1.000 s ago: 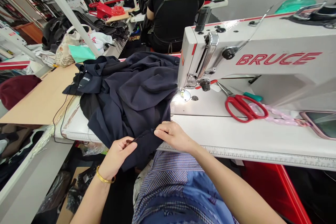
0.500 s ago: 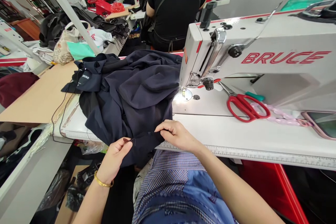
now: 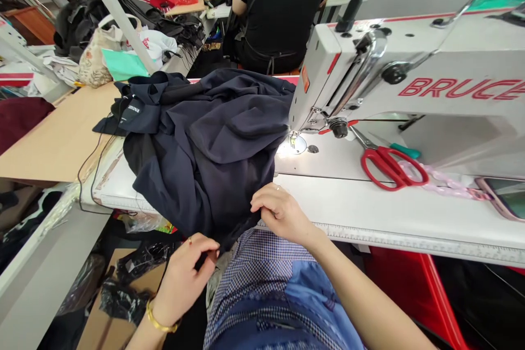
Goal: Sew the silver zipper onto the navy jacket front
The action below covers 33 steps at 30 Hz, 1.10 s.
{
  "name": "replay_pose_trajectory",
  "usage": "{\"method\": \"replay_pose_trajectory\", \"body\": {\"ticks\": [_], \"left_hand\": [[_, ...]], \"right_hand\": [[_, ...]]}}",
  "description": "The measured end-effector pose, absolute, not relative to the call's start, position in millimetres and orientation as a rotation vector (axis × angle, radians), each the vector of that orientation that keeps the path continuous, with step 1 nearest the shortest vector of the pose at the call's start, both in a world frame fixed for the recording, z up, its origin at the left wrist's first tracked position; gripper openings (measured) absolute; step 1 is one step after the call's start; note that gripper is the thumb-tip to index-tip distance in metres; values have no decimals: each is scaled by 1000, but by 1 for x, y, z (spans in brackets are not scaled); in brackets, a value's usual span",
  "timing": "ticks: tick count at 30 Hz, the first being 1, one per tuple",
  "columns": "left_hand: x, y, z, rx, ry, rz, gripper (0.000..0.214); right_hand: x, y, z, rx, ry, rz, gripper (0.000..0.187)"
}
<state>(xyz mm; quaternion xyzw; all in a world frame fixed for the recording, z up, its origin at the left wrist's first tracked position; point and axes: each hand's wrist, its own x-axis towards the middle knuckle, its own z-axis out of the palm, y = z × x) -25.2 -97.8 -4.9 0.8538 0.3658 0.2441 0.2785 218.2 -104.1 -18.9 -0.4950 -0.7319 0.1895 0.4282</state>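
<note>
One dark garment (image 3: 221,136) lies beyond left hand (image 3: 185,274), perhaps touching right hand (image 3: 284,214).

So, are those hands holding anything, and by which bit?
The left hand seems to hold nothing. The right hand is at the near edge of the dark cloth, but whether it pinches it can't be told.

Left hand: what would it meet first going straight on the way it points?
Most likely the dark garment, where it hangs ahead of the left hand; depth is unclear.
</note>
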Motion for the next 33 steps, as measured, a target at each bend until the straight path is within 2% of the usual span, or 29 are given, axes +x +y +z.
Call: {"method": "replay_pose_trajectory", "body": {"ticks": [3, 8, 14, 18, 20, 23, 27, 33], "left_hand": [[-22, -116, -10, 2569, 777, 685, 22], [-10, -137, -25, 2730, 553, 616, 22], [-9, -142, -40, 2703, 523, 560, 21], [-18, -129, -30, 2614, 573, 678, 26], [-18, -112, -14, 2431, 799, 849, 29], [-6, -74, 17, 1708, 1131, 1093, 31], [25, -19, 47, 842, 1085, 1069, 30], [57, 16, 40, 841, 1109, 896, 42]], "right_hand": [[215, -116, -26, -1370, -1838, 248, 21], [218, -147, -41, -1552, -1779, -28, 22], [229, -169, -51, -1624, -1758, -41, 20], [233, -176, -46, -1647, -1638, -10, 22], [237, -175, -39, -1642, -1536, 56, 21], [246, -163, -22, -1646, -1344, 278, 15], [257, -127, 6, -1606, -1073, 694, 13], [251, -87, 36, -1409, -1011, 1081, 25]]}}
